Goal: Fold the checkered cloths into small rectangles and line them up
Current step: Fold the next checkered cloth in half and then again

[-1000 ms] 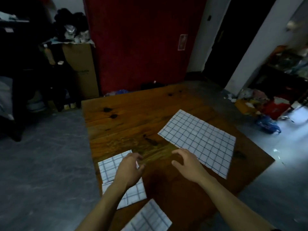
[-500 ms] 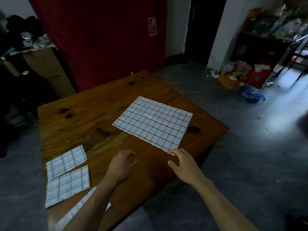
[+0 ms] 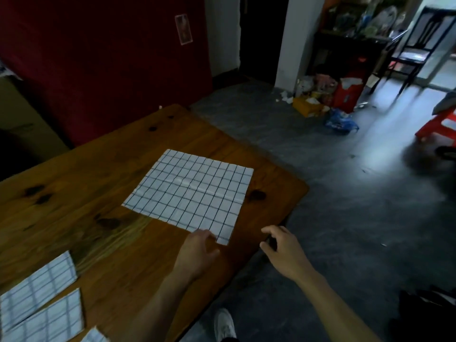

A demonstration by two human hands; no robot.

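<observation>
**Left hand at the corner of the open cloth, right hand hanging off the table edge**

So the left hand [image 3: 197, 253] was down at the near corner of the big unfolded checkered cloth [image 3: 190, 191], fingertips right at the cloth's near edge. Honestly couldn't tell if it was pinching the fabric or just touching it, since the fingers curled under and hid the contact. The right hand [image 3: 283, 248] was just beside that same corner but clear of the cloth, fingers loosely curled and spread, holding nothing, hovering over the right edge of the table.

The open cloth lay flat on the wooden table [image 3: 86, 174], white with dark grid lines, with faint crease marks across the middle. It sat toward the right end of the tabletop, turned at an angle to the table's edges.

Well apart from it, over at the near left, were two folded cloths: one small rectangle [image 3: 34, 287] and a second [image 3: 47, 322] just beside it, lined up one after the other. A sliver of a third piece [image 3: 95, 338] peeked in at the bottom edge, blurry.

Beyond the table there was a dark red wall [image 3: 98, 58], a grey floor [image 3: 345, 193], a dark chair [image 3: 417, 45] and a pile of clutter [image 3: 320, 95] by the doorway. A white shoe [image 3: 223, 324] showed under the table edge.
</observation>
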